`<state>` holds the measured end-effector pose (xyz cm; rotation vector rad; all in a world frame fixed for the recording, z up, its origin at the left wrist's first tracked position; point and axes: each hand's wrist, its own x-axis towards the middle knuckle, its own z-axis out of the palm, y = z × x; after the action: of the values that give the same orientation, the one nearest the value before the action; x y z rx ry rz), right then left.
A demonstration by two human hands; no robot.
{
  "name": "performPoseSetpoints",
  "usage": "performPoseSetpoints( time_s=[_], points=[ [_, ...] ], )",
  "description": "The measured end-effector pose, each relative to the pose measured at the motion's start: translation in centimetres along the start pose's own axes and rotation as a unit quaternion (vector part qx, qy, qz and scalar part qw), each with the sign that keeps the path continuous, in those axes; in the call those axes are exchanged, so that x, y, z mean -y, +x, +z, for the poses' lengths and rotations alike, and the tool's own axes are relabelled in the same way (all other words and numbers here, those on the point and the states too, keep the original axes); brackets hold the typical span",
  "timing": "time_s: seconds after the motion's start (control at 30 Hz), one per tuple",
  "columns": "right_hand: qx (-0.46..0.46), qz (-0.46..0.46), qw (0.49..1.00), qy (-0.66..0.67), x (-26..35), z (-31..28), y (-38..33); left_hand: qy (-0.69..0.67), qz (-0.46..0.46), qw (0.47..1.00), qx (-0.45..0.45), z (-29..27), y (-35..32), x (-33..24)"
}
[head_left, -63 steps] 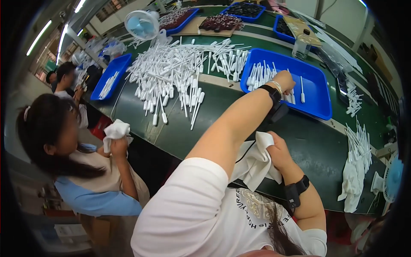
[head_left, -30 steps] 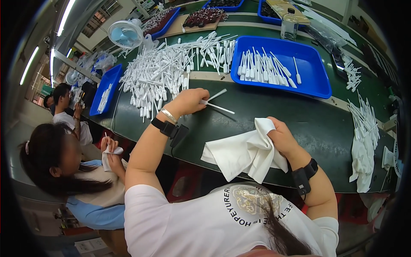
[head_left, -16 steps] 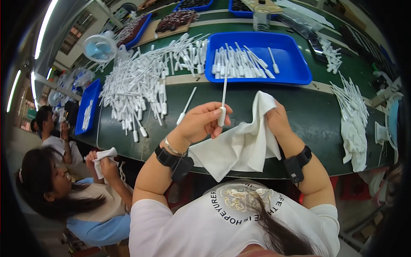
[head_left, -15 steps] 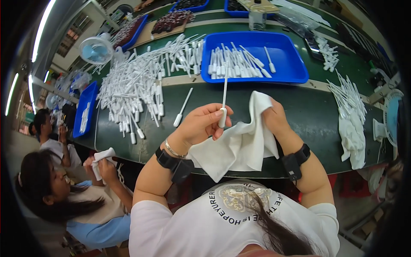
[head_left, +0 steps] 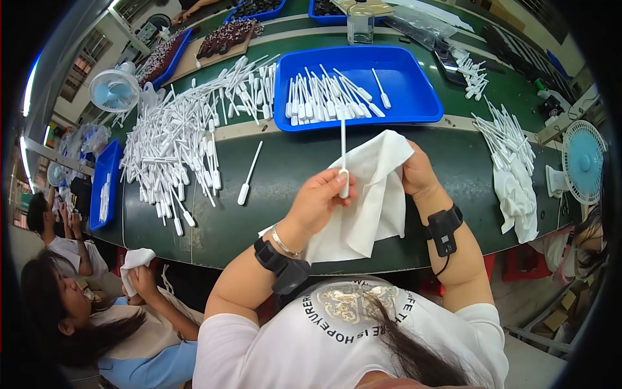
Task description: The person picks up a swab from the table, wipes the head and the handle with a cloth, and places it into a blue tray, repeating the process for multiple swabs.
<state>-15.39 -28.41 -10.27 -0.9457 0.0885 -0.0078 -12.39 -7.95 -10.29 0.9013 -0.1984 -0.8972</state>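
My left hand (head_left: 315, 203) is closed in a pinch on the thick end of a white plastic stick (head_left: 343, 144). Its thin shaft stands nearly upright, pointing at the blue tray. A white cloth (head_left: 383, 211) hangs from my right hand (head_left: 419, 170), whose fingers are closed and partly hidden behind it. Part of the cloth lies behind my left hand and the stick. Beyond my hands, a blue tray (head_left: 424, 104) holds several similar sticks (head_left: 330, 97). One loose stick (head_left: 249, 175) lies on the green table to the left of my left hand.
A big heap of white sticks (head_left: 162, 142) covers the table's left side. To the right lie another stick bundle (head_left: 505, 139), a crumpled white cloth (head_left: 516, 198) and a small fan (head_left: 582, 162). A glass jar (head_left: 360, 24) stands behind the tray. A co-worker (head_left: 123, 324) sits at left.
The view has shifted, so the table items sit further left. My left hand with the stick has come nearer the cloth, and the cloth is raised and spread behind the stick.
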Motion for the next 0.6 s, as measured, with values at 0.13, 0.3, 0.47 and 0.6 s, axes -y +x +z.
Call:
performPoseSetpoints(
  time_s=[0.13, 0.3, 0.47, 0.6],
  points=[
    [0.028, 0.057, 0.997, 0.052, -1.0, 0.0, 0.5, 0.067, 0.012, 0.997, -0.034, -1.6, 0.2, -0.6],
    [-0.004, 0.098, 0.994, 0.038, -1.7, 1.7, 0.5, 0.187, 0.039, 0.980, -0.063, -3.0, -0.7, -1.3],
    [-0.007, 0.102, 0.995, 0.006, -2.2, 2.2, 0.1, 0.220, 0.056, 0.971, -0.072, -2.7, -0.7, -1.5],
    [0.018, 0.098, 0.992, -0.082, -2.8, 2.3, -0.2, 0.236, 0.064, 0.967, -0.068, -2.6, -0.9, -1.4]
  ],
)
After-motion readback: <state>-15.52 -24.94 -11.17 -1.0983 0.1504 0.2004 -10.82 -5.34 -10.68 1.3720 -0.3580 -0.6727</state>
